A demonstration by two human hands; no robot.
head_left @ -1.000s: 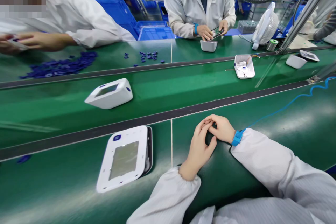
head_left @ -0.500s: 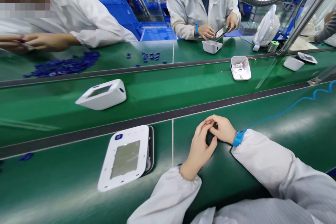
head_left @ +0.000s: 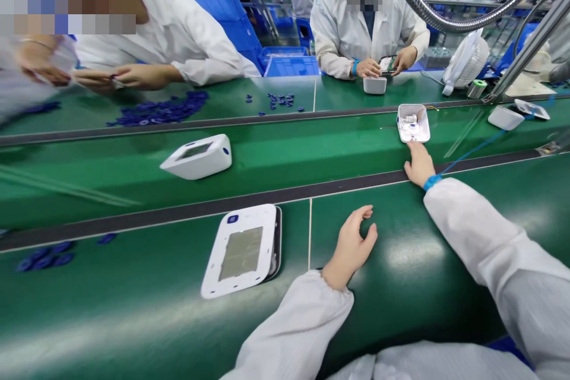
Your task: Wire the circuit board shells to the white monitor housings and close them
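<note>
My right hand (head_left: 420, 164) is stretched out over the belt, fingers extended. Its fingertips meet the near edge of an open white plastic housing (head_left: 421, 132), though I cannot tell whether they press on it. Inside that housing are white parts and thin wires, some trailing over the sides. A blue wrist strap with a cord circles my right wrist. My left hand (head_left: 351, 244) hovers at or on the green bench (head_left: 392, 291), fingers curved and apart, holding nothing. To its left lies a white device front panel (head_left: 268, 237) with a grey display window and a blue button, dark underside partly showing.
On the green belt (head_left: 285, 157) sits an assembled white device (head_left: 198, 157). Blue plastic pieces (head_left: 44, 258) lie at left; more are heaped (head_left: 164, 111) across the belt. Two co-workers face me there, one handling a circuit board (head_left: 387, 64). A metal hose (head_left: 445, 21) hangs overhead.
My hands were together over the bench. Now they are apart: the right has reached forward to the open housing, while the left stays near its place. The view has shifted somewhat.
</note>
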